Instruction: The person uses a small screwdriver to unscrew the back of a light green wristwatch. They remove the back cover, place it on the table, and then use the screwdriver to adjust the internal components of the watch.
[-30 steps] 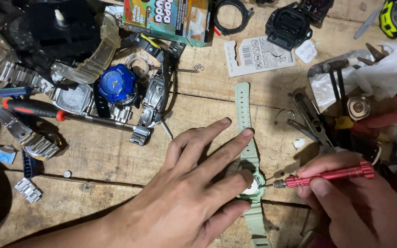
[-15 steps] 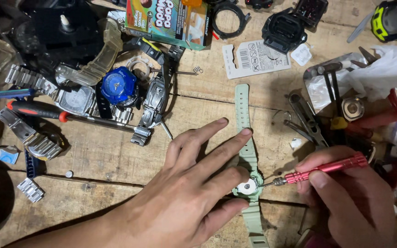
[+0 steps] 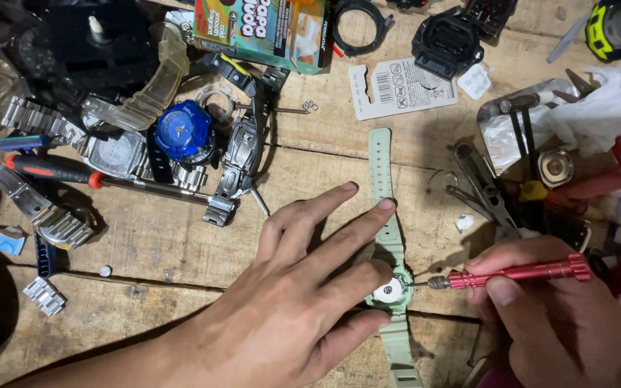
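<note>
Two hands work one pale green watch [image 3: 388, 237] on your wooden tabletop [image 3: 181, 237]. Left of it lie a red-handled screwdriver [image 3: 59, 169] and a blue watch [image 3: 183, 131] among metal straps. Your left hand [image 3: 303, 302] spreads wide, fingers pinning the green watch face-down near the tabletop's front edge. Your right hand [image 3: 548, 316] grips a slim red screwdriver [image 3: 515, 274], tip at the case back.

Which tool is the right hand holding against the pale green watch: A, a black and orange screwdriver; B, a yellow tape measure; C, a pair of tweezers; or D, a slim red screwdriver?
D: the right hand grips a slim red screwdriver whose tip meets the case of the pale green watch, while the left hand presses the watch down.
</note>
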